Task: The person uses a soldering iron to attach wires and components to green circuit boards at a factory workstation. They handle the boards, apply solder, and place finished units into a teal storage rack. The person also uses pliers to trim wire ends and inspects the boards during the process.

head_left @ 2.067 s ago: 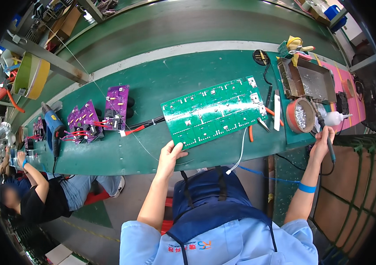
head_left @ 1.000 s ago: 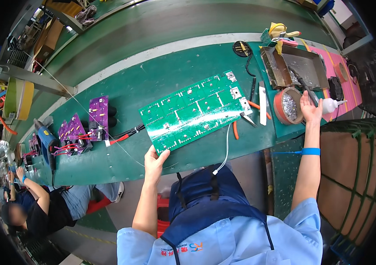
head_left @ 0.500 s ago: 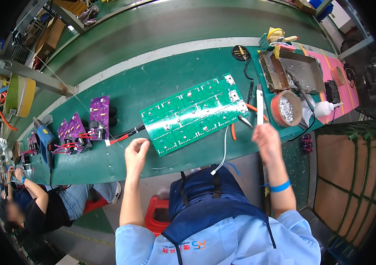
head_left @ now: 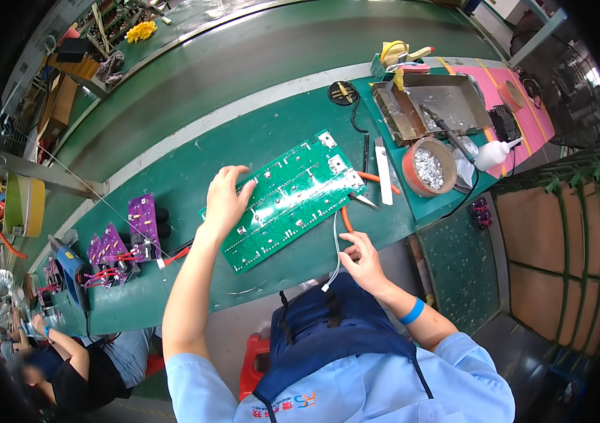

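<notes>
The green circuit board (head_left: 289, 201) is lying aslant on the counter (head_left: 187, 173), its right end tilting away toward the far side. Beyond that end, I am viewing a shallow metal tray (head_left: 458, 99). Well off to the left, several purple circuit boards (head_left: 142, 218) with red wires are sitting in a row, and a blue heat gun (head_left: 70, 266) is lying near them. I am arching my left hand (head_left: 228, 201) over the green board's left end, released, its thumb parting from the fingers; whether the fingertips are touching the surface, I cannot tell. I am curling my right hand (head_left: 362, 262) just beside a white cable (head_left: 336, 240) near the front edge; whether thumb and forefinger are pinching it, I cannot tell. A red-sided pot (head_left: 408, 176) is holding silvery scraps in front of the tray. A soldering iron (head_left: 449, 130) is slanting out of the tray toward a white bottle (head_left: 492, 156). A pale flat strip (head_left: 383, 175) is lying between board and pot. An orange handle (head_left: 346, 220) is sticking out above my right hand. The cable's small connector (head_left: 326, 287) is hanging past the front edge.
</notes>
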Demonstrator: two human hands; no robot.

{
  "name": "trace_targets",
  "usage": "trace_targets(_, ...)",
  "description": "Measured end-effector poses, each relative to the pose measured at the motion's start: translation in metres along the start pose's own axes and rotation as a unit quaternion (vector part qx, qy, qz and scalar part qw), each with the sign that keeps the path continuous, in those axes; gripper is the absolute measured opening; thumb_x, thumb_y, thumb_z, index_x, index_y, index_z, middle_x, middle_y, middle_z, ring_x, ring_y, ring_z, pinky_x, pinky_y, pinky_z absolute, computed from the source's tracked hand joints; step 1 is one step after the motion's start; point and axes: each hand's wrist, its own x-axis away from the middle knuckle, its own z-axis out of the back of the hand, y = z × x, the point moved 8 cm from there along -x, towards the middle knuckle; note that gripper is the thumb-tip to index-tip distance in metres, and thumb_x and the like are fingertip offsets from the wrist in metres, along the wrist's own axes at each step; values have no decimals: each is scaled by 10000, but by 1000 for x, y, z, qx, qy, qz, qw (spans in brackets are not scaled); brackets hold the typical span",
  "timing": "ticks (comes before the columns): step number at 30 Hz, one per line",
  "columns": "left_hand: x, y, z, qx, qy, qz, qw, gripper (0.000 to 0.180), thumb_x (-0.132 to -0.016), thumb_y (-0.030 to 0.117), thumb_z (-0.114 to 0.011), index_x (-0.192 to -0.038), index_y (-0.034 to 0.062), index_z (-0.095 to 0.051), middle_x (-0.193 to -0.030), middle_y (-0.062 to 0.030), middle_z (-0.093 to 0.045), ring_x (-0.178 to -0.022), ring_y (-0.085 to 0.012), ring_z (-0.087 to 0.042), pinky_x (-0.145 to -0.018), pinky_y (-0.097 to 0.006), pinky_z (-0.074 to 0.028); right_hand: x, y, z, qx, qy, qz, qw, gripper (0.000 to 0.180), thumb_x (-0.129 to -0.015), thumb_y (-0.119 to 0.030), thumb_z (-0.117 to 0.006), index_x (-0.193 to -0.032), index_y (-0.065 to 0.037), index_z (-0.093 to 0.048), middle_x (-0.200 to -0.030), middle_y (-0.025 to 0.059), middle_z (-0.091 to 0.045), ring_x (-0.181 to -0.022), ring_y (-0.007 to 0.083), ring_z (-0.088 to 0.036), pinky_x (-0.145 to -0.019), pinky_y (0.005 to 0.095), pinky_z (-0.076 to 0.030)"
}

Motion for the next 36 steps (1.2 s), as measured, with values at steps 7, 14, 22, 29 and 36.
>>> trace_targets(7, -27, -48, -81, 246, -316, 268, 876, 237, -823, 250, -503, -851, 36, -600, -745, 0, -585, -649, -62, -511, -630, -234, -419, 15, 31, -33, -366, -48, -274, 888, 375, -807, -95, -516, -1134, 12, -365, -920, 133, -534, -567, 103, -531, -534, 252, -457)
trace_targets(14, -17, -3, -71, 410, -384, 125, 818, 118, -771, 153, -578, -726, 44, -584, -933, -70, -575, -774, -87, -521, -696, -234, -432, 18, 26, -10, -486, -117, -283, 819, 220, -829, -140, -487, -999, -1, -496, -711, 44, -537, -519, 69, -460, -486, 204, -389)
trace_targets(22, -1, -16, -89, 566, -397, 249, 678, 163, -814, 197, -539, -726, 61, -520, -1087, -109, -512, -893, -121, -504, -770, -260, -430, 19, 41, 6, -462, -89, -301, 829, 195, -841, -126, -460, -977, 4, -512, -692, 22, -535, -528, 65, -468, -523, 188, -417)
trace_targets(29, 10, -6, -97, 532, -508, 343, 584, 463, -838, 319, -470, -1190, 33, -375, -1169, -88, -458, -1013, -164, -480, -858, -299, -410, 21, 45, -4, -458, -87, -305, 831, 184, -845, -121, -447, -977, -7, -508, -688, 20, -530, -530, 67, -468, -519, 194, -413)
trace_targets(36, 22, 15, -99, 418, -623, 310, 584, 648, -765, 443, -541, -1198, -5, -362, -1131, -118, -480, -995, -177, -495, -849, -314, -415, 20, 41, -3, -465, -66, -300, 830, 178, -842, -117, -451, -972, -4, -496, -675, 29, -528, -522, 71, -465, -497, 200, -397)
